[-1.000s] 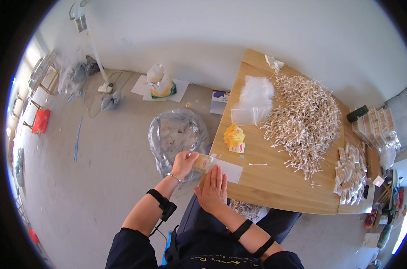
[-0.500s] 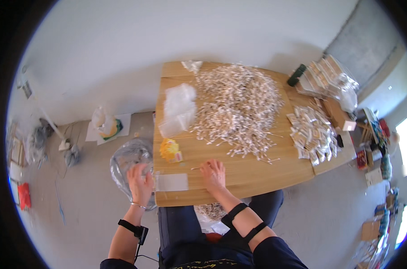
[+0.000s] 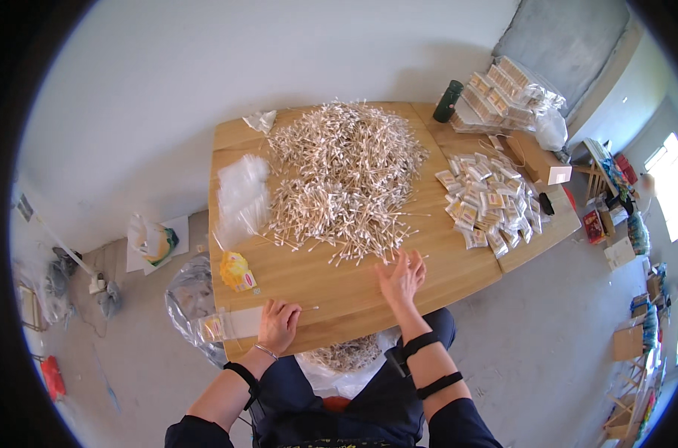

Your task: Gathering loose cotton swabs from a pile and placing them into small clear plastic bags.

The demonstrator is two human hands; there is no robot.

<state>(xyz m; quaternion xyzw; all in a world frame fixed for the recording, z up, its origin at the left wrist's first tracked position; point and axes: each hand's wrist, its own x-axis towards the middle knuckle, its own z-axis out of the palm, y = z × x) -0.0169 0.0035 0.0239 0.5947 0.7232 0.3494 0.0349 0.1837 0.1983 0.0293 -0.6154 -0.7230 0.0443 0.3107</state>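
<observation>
My left hand rests near the front left of the wooden table, its fingers curled on the right end of a white card. A single cotton swab pokes out to the right from its fingertips. At the card's left end lies a small clear bag with a yellow label. My right hand is held with fingers apart at the front edge of a large heap of cotton swabs. Nothing plainly shows in its grasp.
Yellow cards and clear plastic sleeves lie at the table's left. Filled swab packets are piled at the right. Behind them stand a dark green bottle and stacked packs. A large plastic bag sits beside the table.
My left hand has come from beyond the table's left edge onto the white card. My right hand has moved away from the card to the heap's edge, fingers spreading. The view has shifted.
</observation>
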